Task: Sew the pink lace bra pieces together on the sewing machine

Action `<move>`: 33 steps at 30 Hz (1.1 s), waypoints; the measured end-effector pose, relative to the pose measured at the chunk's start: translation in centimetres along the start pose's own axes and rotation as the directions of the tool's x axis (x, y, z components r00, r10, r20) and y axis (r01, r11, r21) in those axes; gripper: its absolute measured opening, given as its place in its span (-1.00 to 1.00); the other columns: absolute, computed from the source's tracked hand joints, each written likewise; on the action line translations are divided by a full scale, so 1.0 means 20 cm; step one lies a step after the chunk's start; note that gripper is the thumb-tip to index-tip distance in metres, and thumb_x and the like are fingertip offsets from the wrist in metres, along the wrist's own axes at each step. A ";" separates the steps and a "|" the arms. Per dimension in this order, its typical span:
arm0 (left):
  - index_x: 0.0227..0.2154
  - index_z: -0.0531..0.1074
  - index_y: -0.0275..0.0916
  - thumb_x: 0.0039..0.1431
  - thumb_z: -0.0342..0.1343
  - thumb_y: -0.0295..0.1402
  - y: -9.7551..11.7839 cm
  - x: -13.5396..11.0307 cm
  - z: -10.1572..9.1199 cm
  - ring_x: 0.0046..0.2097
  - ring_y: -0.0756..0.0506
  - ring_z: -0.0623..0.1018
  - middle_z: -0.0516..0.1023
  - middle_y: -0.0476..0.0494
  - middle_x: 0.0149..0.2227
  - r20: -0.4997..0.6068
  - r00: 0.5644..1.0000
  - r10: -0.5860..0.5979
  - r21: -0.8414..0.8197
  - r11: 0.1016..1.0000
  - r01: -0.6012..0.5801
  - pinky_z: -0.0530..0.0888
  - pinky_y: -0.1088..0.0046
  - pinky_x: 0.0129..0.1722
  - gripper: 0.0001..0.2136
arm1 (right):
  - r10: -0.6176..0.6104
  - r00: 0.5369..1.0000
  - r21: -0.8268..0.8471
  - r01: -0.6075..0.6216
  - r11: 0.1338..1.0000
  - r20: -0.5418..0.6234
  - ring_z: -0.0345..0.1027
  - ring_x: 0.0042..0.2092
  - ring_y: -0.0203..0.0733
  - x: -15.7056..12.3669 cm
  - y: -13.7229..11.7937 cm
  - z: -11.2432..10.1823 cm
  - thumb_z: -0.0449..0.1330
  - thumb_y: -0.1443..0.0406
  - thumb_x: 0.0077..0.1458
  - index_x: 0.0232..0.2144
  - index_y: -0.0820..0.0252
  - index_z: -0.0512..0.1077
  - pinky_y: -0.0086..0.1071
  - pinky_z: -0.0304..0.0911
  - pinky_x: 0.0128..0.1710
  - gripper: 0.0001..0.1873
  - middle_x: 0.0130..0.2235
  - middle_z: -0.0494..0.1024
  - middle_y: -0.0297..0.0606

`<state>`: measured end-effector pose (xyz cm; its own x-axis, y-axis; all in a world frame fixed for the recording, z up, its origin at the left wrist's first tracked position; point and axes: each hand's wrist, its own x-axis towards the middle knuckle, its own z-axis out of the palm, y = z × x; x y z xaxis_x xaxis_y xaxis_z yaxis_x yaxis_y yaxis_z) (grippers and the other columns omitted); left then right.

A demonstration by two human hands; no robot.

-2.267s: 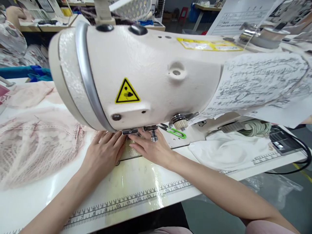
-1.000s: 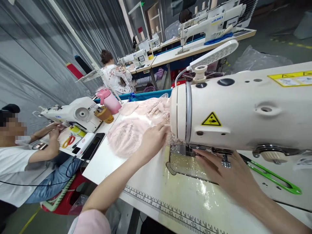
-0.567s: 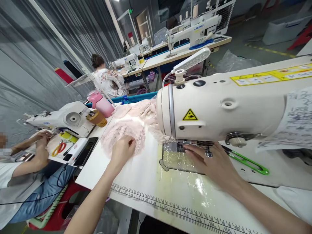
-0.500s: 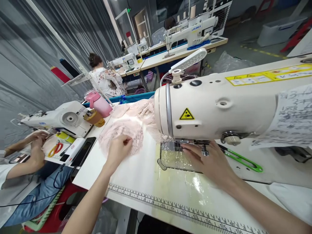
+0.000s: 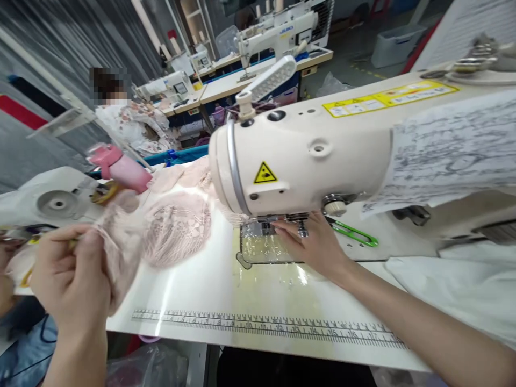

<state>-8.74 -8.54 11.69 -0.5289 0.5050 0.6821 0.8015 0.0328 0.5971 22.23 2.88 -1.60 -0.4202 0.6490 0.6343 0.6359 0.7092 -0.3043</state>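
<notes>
My left hand (image 5: 76, 279) is raised at the left front of the sewing table, thumb and fingers pinched on a blurred piece of pale pink lace fabric (image 5: 123, 258). Beside it, another pink lace piece (image 5: 177, 231) lies on the white tabletop. My right hand (image 5: 318, 244) reaches under the head of the sewing machine (image 5: 298, 161). Its fingers are stretched out, with the tips at the presser foot (image 5: 266, 228), and no cloth shows in them. The far fingers are partly hidden by the machine. Behind this hand lie green thread snips (image 5: 357, 234).
More pink fabric (image 5: 167, 177) lies behind the lace. A pink bottle (image 5: 124, 169) stands at the back left, near another sewing machine (image 5: 52, 196) and a co-worker's hand (image 5: 5, 263). A printed ruler (image 5: 258, 325) runs along the front edge. White cloth (image 5: 455, 285) lies at right.
My left hand has lifted a lace piece off the pile and carried it left, toward the camera. The right hand stays at the presser foot. The whole view has shifted.
</notes>
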 end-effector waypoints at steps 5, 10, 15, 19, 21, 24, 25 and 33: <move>-0.28 0.35 -0.15 0.17 0.08 -0.08 0.17 -0.24 0.26 -0.50 0.01 0.41 0.45 0.03 -0.46 0.802 0.571 -0.178 -0.105 0.898 0.427 0.31 0.52 -0.54 -0.76 | 0.029 0.999 0.050 -0.030 0.998 0.024 0.40 -0.11 -0.09 -0.01 0.03 0.01 0.08 0.31 0.23 -0.27 0.11 0.57 -0.10 0.27 0.03 -0.77 -0.27 0.59 -0.26; -0.23 0.43 -0.20 0.32 -0.10 -0.18 0.17 -0.35 0.56 -0.33 -0.13 0.55 0.59 -0.12 -0.30 0.827 0.520 0.215 -0.034 0.941 -0.336 0.42 0.36 -0.39 -0.74 | 0.042 0.999 -0.036 -0.042 0.998 0.000 0.38 -0.20 -0.10 -0.01 0.05 0.02 0.05 0.39 0.19 -0.47 0.18 0.49 -0.14 0.26 0.02 -0.74 -0.41 0.51 -0.23; -0.11 0.46 -0.35 0.30 -0.01 -0.34 0.19 -0.49 0.60 -0.09 -0.21 0.57 0.60 -0.26 -0.10 0.634 0.309 0.709 -0.221 0.549 -0.806 0.49 0.25 -0.15 -0.76 | -0.102 0.995 -0.053 0.101 0.993 -0.017 0.36 -0.19 -0.16 0.00 0.04 0.01 0.02 0.48 0.13 -0.33 0.17 0.50 -0.23 0.25 0.00 -0.73 -0.34 0.55 -0.27; 0.08 0.34 -0.54 0.28 0.01 -0.15 0.16 -0.57 0.62 0.11 -0.31 0.48 0.46 -0.46 0.10 0.639 0.263 0.723 -0.221 0.499 -0.838 0.47 0.18 0.02 -0.49 | -0.252 0.968 -0.185 0.248 0.951 0.000 0.38 -0.14 -0.21 -0.01 0.03 0.01 0.00 0.54 0.11 -0.24 0.12 0.51 -0.25 0.17 0.07 -0.64 -0.30 0.58 -0.34; 0.14 0.29 -0.52 0.28 -0.01 -0.12 0.14 -0.58 0.64 0.15 -0.30 0.44 0.43 -0.45 0.14 0.641 0.253 0.725 -0.246 0.506 -0.827 0.40 0.15 0.12 -0.44 | -0.244 0.969 -0.241 0.249 0.938 0.051 0.39 -0.13 -0.22 -0.02 0.03 0.02 0.02 0.54 0.12 -0.22 0.10 0.50 -0.24 0.14 0.11 -0.65 -0.27 0.60 -0.36; 0.19 0.24 -0.48 0.26 -0.01 -0.10 0.11 -0.58 0.65 0.18 -0.30 0.42 0.41 -0.42 0.16 0.638 0.264 0.723 -0.270 0.531 -0.803 0.28 0.05 0.21 -0.42 | -0.205 0.969 -0.263 0.236 0.936 0.140 0.40 -0.12 -0.21 -0.03 0.04 0.02 0.05 0.51 0.14 -0.17 0.12 0.49 -0.20 0.10 0.14 -0.67 -0.15 0.60 -0.32; 0.19 0.24 -0.47 0.26 -0.01 -0.10 0.11 -0.57 0.66 0.18 -0.31 0.42 0.41 -0.41 0.16 0.638 0.264 0.723 -0.283 0.539 -0.794 0.25 0.03 0.23 -0.41 | -0.199 0.968 -0.264 0.234 0.936 0.155 0.41 -0.14 -0.21 -0.03 0.04 0.03 0.06 0.50 0.15 -0.15 0.12 0.49 -0.17 0.11 0.15 -0.68 -0.14 0.60 -0.30; 0.22 0.20 -0.42 0.29 -0.05 -0.09 0.07 -0.54 0.70 0.16 -0.31 0.44 0.45 -0.37 0.13 0.647 0.279 0.709 -0.310 0.580 -0.754 0.10 -0.07 0.28 -0.42 | -0.039 0.926 -0.226 0.132 0.965 0.374 0.43 -0.06 -0.12 -0.02 0.01 0.01 0.01 0.48 0.21 0.11 -0.02 0.35 -0.09 0.26 0.03 -0.52 -0.10 0.59 -0.22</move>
<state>2.02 -1.97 -0.75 0.6014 0.7225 0.3410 0.7766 -0.6289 -0.0372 22.34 2.78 -1.95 -0.6563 0.6769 0.3333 0.7048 0.7077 -0.0496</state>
